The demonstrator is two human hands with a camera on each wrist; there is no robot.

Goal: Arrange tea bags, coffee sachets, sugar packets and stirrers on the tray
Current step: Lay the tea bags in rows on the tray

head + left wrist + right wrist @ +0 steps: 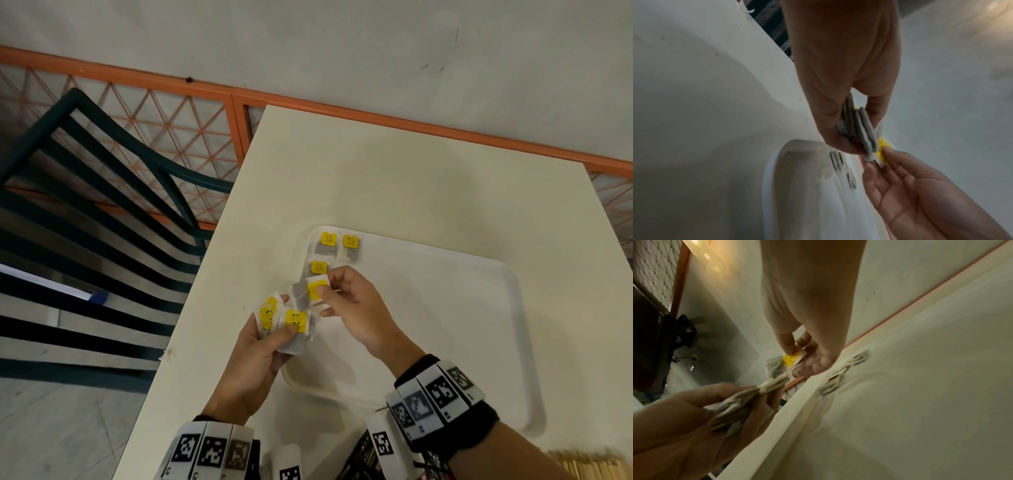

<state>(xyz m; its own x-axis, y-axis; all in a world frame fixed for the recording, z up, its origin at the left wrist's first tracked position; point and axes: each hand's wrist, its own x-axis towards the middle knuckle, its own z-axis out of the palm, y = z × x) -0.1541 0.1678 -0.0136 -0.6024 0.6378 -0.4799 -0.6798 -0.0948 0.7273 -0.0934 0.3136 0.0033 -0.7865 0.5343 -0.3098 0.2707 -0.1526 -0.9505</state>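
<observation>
- Tray (513, 342): three tea bags (328, 244) at its far-left corner.
- Left hand (253, 359) grips a bundle (291, 325) (yellow tags up); right hand (356, 305) pinches one bag (313, 291).
- White table (411, 178), railing (171, 113) behind.

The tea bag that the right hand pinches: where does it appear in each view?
Head: tea bag at centre, left of the right hand.
Left wrist: yellow tag right of centre.
Right wrist: just above centre.
Shared landmark: the three tea bags on the tray.
</observation>
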